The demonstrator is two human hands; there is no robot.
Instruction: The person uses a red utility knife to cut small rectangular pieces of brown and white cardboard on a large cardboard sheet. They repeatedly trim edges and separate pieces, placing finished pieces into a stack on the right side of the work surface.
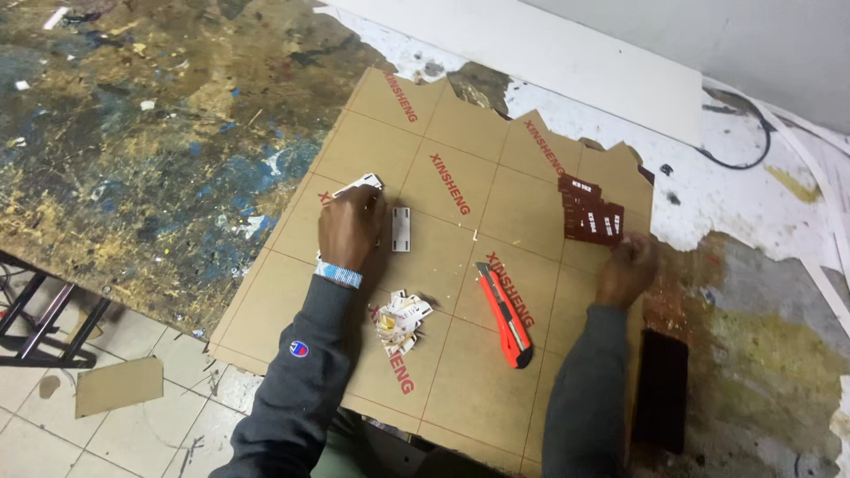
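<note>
My left hand [351, 228] presses flat on a small white card piece [361, 184] at the left of a brown paper-covered sheet [460, 150]. A small grey rectangular plate [401, 229] lies just right of that hand. My right hand [626, 268] rests closed at the sheet's right edge, touching a fan of dark red rectangular pieces [591, 211]. Between my forearms lie an orange utility knife [506, 314] and a pile of peeled white paper scraps [400, 320].
The paint-stained workbench [150, 150] surrounds the sheet. A white board [567, 62] leans at the back, with a black cable [739, 159] to its right. A dark red block [661, 389] lies by my right forearm. A cardboard scrap [118, 386] sits on the tiled floor.
</note>
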